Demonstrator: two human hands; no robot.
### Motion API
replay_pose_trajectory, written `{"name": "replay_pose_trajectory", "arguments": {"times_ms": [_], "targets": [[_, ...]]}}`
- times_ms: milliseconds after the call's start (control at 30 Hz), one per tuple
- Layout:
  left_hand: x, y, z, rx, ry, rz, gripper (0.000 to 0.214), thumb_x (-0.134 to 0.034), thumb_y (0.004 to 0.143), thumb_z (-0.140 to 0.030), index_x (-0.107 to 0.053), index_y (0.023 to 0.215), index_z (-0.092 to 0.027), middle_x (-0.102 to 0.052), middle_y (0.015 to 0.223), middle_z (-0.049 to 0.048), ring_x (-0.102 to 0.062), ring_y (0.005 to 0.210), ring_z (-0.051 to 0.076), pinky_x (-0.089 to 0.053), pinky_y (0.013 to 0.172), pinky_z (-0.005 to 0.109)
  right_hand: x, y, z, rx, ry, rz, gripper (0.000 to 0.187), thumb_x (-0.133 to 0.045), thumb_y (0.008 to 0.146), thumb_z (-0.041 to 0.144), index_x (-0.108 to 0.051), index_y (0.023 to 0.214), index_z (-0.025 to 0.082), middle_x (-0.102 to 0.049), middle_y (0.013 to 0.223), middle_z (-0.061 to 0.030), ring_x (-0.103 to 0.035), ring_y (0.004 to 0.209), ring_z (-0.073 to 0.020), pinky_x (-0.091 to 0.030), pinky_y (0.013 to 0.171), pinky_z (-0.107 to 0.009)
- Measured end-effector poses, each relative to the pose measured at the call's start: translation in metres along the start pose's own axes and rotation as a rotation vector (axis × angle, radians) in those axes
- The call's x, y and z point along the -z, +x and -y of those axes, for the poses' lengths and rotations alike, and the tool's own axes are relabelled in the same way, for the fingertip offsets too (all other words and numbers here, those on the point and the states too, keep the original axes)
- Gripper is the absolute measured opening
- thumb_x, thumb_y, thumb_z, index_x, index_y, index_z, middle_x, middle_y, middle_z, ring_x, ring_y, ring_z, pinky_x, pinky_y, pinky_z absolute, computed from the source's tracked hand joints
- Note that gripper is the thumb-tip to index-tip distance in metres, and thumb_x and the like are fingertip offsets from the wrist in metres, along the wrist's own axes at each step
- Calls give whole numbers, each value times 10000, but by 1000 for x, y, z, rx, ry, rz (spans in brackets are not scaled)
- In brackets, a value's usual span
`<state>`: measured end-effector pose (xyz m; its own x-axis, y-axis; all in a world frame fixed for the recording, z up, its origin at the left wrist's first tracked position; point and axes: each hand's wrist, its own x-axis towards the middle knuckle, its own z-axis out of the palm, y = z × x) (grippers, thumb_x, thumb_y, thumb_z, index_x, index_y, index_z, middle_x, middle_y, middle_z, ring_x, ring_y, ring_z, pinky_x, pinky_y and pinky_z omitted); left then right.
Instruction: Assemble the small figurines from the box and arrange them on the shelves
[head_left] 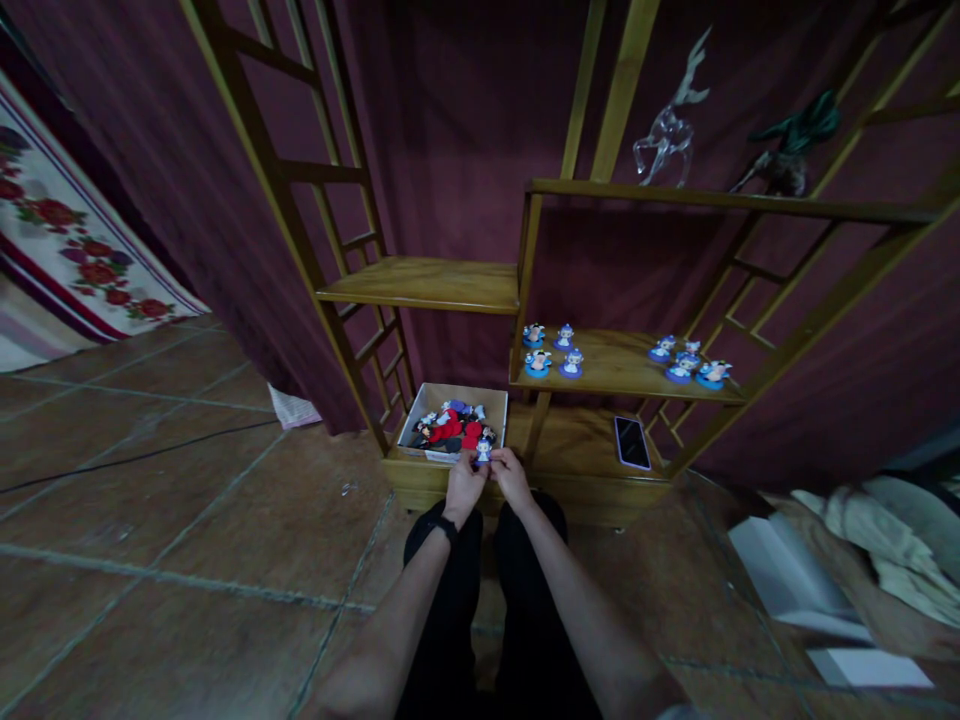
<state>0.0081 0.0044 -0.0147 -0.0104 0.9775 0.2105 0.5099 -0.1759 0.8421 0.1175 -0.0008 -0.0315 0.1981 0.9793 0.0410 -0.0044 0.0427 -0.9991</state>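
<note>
Between my two hands is a small white and purple figurine (484, 451), held upright at the front edge of a box. My left hand (466, 486), with a dark band on the wrist, grips it from the left. From the other side the fingers of my right hand (511, 478) pinch it too. Just behind stands the open white box (495, 400), holding a jumble of red, black, white and purple figurines (450, 425). Parts of the held figurine's base are hidden by my fingers.
Several figurines stand on the shelf (615, 365), grouped left (571, 362) and right (681, 368). A phone (632, 442) lies on the lowest board. A clear deer ornament (667, 140) and a dark green ornament (795, 145) occupy the upper shelf. White boxes (787, 570) lie on the floor at right.
</note>
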Motion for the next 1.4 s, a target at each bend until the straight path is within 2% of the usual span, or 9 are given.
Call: {"name": "replay_pose_trajectory", "arguments": {"times_ms": [367,567,900,1067,1233,1400], "targets": [[5,-3,-5,16,7,2,175,-562,706,-183,-556,879,-156,-658,829,68,-627,779,177,-460,715,285,-1,-2,1,0,-23,6,110,-483,713,310,-547,757,233,-600,719,37,-555,638,-138,-487,598,-266],[6,-3,-2,-8,3,35,198,-577,698,-176,-549,893,-162,-654,825,62,-622,762,173,-459,713,287,-1,-2,0,-25,3,11,145,-484,724,353,-533,775,227,-597,758,30,-559,623,-131,-493,564,-262],[15,-4,-3,34,-12,31,214,-619,667,-182,-543,867,-175,-642,777,29,-621,701,156,-460,668,268,-7,-2,-2,-40,-4,4,156,-488,724,359,-534,780,221,-605,748,29,-569,587,-129,-492,538,-262],[11,-2,0,34,-22,4,206,-621,657,-164,-534,843,-178,-633,758,11,-611,675,141,-456,662,263,-7,-4,3,-16,-7,-14,150,-497,714,346,-546,795,229,-614,734,38,-576,625,-137,-490,569,-261],[3,-2,3,-27,10,-34,219,-614,673,-214,-517,865,-174,-619,762,14,-606,671,145,-448,653,267,-2,-4,8,29,-52,-21,136,-493,706,316,-567,791,239,-616,713,45,-583,693,-149,-483,648,-273],[-1,-2,5,-50,-19,-11,218,-600,691,-238,-513,879,-170,-614,765,22,-605,684,151,-447,666,275,-1,-3,10,19,-40,-41,170,-495,698,297,-571,837,236,-632,768,35,-588,733,-156,-477,676,-278]]}}
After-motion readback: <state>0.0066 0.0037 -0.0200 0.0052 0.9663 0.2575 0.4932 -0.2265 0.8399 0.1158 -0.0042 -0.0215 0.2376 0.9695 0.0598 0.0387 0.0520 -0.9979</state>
